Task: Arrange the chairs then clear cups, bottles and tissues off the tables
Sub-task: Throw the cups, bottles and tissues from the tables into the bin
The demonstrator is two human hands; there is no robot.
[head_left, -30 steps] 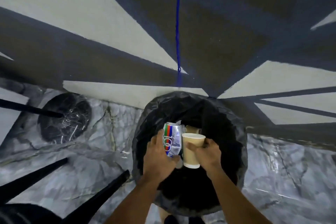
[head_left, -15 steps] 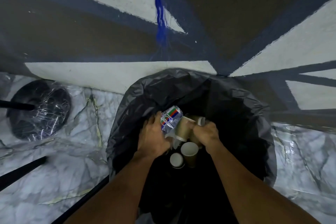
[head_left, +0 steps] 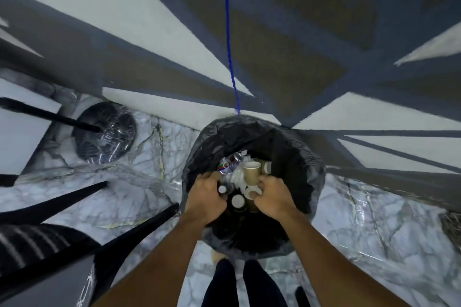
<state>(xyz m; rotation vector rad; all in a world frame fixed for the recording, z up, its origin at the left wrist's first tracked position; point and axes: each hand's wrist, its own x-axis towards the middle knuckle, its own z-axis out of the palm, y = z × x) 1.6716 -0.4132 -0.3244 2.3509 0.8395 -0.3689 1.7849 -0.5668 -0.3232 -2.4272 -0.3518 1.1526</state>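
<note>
Both hands were held over the bin bag [head_left: 309, 172]: the left hand [head_left: 207, 197] closed on a bottle [head_left: 222, 190], the right hand [head_left: 273, 194] on paper cups [head_left: 252, 169]. Cups could be spilled past the rim if released unevenly.

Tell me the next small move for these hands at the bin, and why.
Probably lift both hands clear. The left hand and right hand sit over the black bin bag, and the can and paper cup already lie loose among the rubbish inside.
</note>
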